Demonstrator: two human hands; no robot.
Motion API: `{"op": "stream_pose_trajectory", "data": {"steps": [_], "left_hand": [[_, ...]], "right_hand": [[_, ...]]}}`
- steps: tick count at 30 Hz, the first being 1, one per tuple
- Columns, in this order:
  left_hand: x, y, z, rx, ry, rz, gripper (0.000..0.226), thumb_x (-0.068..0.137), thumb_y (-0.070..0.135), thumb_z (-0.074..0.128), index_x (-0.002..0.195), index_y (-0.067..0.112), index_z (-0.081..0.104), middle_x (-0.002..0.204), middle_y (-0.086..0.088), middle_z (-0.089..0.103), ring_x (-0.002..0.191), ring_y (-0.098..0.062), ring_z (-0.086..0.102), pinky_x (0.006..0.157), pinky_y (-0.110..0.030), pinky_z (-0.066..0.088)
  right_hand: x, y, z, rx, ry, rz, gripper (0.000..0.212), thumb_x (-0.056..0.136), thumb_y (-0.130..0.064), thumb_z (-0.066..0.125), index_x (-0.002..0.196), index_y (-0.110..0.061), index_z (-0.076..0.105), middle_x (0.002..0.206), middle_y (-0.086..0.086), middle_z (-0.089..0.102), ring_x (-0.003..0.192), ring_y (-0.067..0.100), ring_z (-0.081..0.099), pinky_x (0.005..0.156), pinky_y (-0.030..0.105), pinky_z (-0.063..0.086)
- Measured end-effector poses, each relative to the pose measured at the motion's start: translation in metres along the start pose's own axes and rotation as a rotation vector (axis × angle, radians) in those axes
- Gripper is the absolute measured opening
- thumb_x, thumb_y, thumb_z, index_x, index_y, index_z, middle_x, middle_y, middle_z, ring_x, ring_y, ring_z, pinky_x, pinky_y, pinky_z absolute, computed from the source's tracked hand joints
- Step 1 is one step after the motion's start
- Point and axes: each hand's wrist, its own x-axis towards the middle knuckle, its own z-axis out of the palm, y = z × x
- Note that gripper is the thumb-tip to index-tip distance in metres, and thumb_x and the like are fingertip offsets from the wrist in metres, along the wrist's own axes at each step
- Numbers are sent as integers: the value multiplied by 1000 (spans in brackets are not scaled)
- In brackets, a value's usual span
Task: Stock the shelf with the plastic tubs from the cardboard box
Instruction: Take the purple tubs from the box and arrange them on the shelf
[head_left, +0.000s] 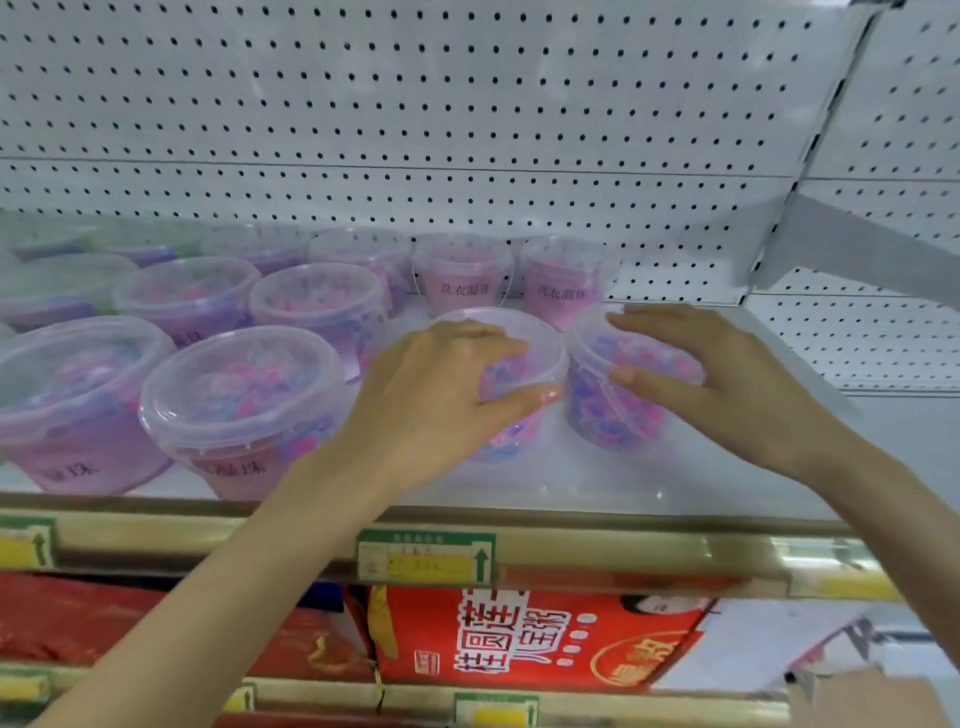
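Writing: 洗衣凝珠 printed on back-row tubs.
Look: clear plastic w/ lids, pink/purple/blue beads inside.
L hand: curled round centre tub, set on shelf.
R hand: clamped on right tub, just beside.

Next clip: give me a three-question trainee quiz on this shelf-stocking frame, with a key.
1. True or false: the left hand and the right hand grip the same tub.
2. Behind the stocked tubs is: A) white pegboard B) glass C) brick.
3. Fill in: the right hand's tub is the ___most in the front row on the shelf.
Key: 1 false, the left hand's tub is a separate one; 2 A; 3 right.
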Motion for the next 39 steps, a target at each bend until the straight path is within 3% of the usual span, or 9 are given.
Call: {"op": "stream_pose_trajectory", "data": {"steps": [4,8,15,17,23,26,28,33,39], "left_hand": [[9,-16,3,-30,-83,42,58,73,63,60,123,33,59,137,14,50,129,-6,42,106,-27,34],[23,-35,-22,-111,-355,92,47,78,30,70,124,26,58,141,9,45,128,5,30,93,8,11],[28,-20,-4,74,-189,-24,72,67,72,58,126,31,55,139,13,48,130,-12,43,104,-30,36],[31,-19,1,185,-184,26,62,73,67,57,123,28,58,136,8,52,127,-18,46,99,-37,41],[46,-42,-19,175,-358,145,53,85,24,64,133,38,46,148,15,34,137,-12,31,110,-30,26],[43,-36,-19,118,-347,130,64,78,47,65,136,36,41,148,14,35,135,-10,32,102,-19,22],[44,-29,-15,140,-318,119,70,73,65,53,132,27,47,142,9,44,128,-15,40,100,-26,30],[55,-37,-14,247,-368,135,53,86,51,50,136,34,44,129,3,56,121,-23,48,95,-42,43],[67,-63,-25,248,-478,152,50,93,32,51,140,25,39,143,-4,45,131,-23,41,106,-32,31]], "right_hand": [[7,5,12,-145,-14,-24,54,78,-57,54,127,-34,57,137,-13,51,126,14,43,99,27,32],[9,3,9,-112,-35,-1,51,78,-52,59,126,-36,57,137,-15,50,128,12,43,100,31,33],[12,4,6,-74,-67,1,48,76,-52,60,123,-43,56,138,-22,46,130,2,39,99,25,29],[12,5,6,-72,-76,3,46,77,-51,61,122,-45,55,138,-24,45,130,1,39,96,21,28],[16,7,2,-38,-119,22,45,75,-50,64,119,-47,57,135,-28,46,127,-1,42,100,21,29],[20,4,1,-2,-140,32,46,67,-59,61,112,-52,57,130,-31,49,124,-3,44,103,24,31],[22,2,1,10,-143,34,45,64,-63,58,109,-54,57,126,-33,50,121,-5,44,101,21,30],[27,2,3,14,-144,40,51,60,-67,55,109,-53,59,125,-34,51,121,-5,44,104,23,29],[40,2,7,44,-151,43,54,57,-72,50,106,-53,61,123,-36,51,120,-6,44,102,23,29]]}}
